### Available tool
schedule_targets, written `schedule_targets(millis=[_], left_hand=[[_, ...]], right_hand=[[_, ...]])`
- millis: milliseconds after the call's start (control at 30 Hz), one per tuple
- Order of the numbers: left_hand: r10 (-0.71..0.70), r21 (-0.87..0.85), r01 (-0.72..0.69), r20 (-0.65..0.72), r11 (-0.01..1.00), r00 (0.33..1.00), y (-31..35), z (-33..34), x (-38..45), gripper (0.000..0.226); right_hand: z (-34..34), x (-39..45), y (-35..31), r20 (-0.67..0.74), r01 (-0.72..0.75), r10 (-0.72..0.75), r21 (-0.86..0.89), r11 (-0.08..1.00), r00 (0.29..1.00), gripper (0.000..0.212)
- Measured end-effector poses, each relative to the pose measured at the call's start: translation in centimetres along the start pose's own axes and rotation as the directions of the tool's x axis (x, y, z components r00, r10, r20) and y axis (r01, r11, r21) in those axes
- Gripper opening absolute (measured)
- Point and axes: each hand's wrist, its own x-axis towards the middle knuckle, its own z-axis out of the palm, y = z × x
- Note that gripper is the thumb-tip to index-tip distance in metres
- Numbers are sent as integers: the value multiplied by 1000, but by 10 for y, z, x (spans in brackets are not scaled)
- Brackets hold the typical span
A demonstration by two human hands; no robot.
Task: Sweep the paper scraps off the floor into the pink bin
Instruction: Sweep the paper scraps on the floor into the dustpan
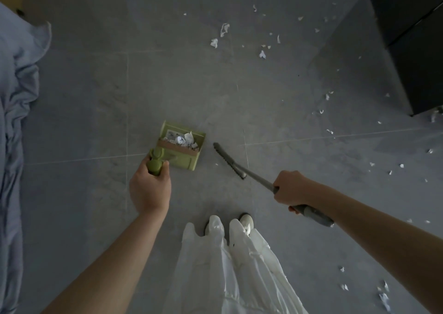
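My left hand (150,189) grips the top of the handle of a green dustpan (189,161), which stands on the grey floor and holds a heap of white paper scraps (183,138). My right hand (291,186) is closed round the grey handle of a broom (309,211); its narrow grey head (227,160) rests on the floor just right of the dustpan, apart from it. Several loose paper scraps (224,29) lie scattered across the far floor and along the right side. No pink bin is in view.
A blue bedsheet (16,98) hangs down along the left edge. A black cabinet (412,38) stands at the upper right, with scraps around its base. My white trousers and shoes (245,222) are at the bottom centre. More scraps (383,298) lie at the lower right.
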Motion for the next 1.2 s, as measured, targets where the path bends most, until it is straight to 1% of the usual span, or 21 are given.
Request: schedule_targets(millis=[233, 333, 433, 567, 667, 800, 967, 1200], left_hand=[[-5, 11, 5, -33, 1000, 999, 20, 12, 29, 35], [-19, 11, 19, -46, 1000, 999, 33, 21, 40, 38], [-50, 0, 50, -70, 999, 996, 54, 39, 50, 39], [-97, -2, 98, -110, 995, 989, 90, 72, 64, 37], [-124, 11, 126, -131, 992, 984, 117, 98, 74, 37], [-183, -4, 185, -163, 983, 970, 158, 129, 89, 37], [-204, -36, 201, -184, 979, 962, 200, 163, 119, 32], [-199, -63, 190, -215, 980, 956, 240, 185, 174, 32]], right_hand=[[-4, 26, -4, 129, 98, -89, -64, 993, 988, 24], [-12, 44, -4, 150, 117, -107, -61, 991, 983, 24], [-38, 71, 0, 154, 121, -109, -71, 990, 982, 24], [-97, 113, 14, 160, 123, -107, -93, 988, 981, 24], [-143, 143, 22, 161, 113, -100, -72, 991, 982, 22], [-202, 173, 24, 161, 118, -98, -123, 985, 982, 21], [-274, 207, 23, 143, 113, -89, -168, 979, 986, 20], [-355, 249, -2, 64, 89, -77, -198, 976, 995, 21]])
